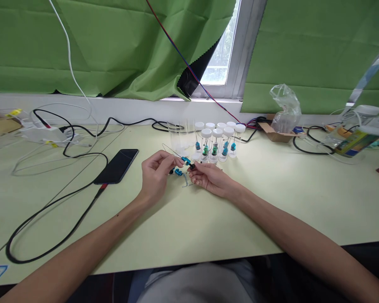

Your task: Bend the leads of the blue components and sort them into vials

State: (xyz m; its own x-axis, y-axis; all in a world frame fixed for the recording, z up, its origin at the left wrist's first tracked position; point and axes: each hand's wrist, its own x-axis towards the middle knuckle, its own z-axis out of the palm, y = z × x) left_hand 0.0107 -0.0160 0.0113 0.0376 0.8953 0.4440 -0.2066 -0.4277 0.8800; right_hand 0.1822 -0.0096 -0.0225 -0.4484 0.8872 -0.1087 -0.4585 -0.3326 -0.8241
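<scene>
Between my two hands, above the table, is a small blue and black part with a thin wire (186, 160). My left hand (156, 170) pinches its blue end, the wire rising to the upper left. The fingertips of my right hand (210, 177) close on its black end. Below them on the table lie another blue piece (178, 172) and some thin bent metal pieces (185, 181). Just beyond stand several clear tubes with white caps (217, 133), with blue or green parts and wires inside. Clear uncapped tubes (175, 136) stand to their left.
A black phone (116, 166) with a cable lies to the left, near a white power strip (42, 132). At the back right, a small cardboard box (278, 134) holds a clear plastic bag (286, 109). A yellow-green canister (360, 141) lies tilted at far right.
</scene>
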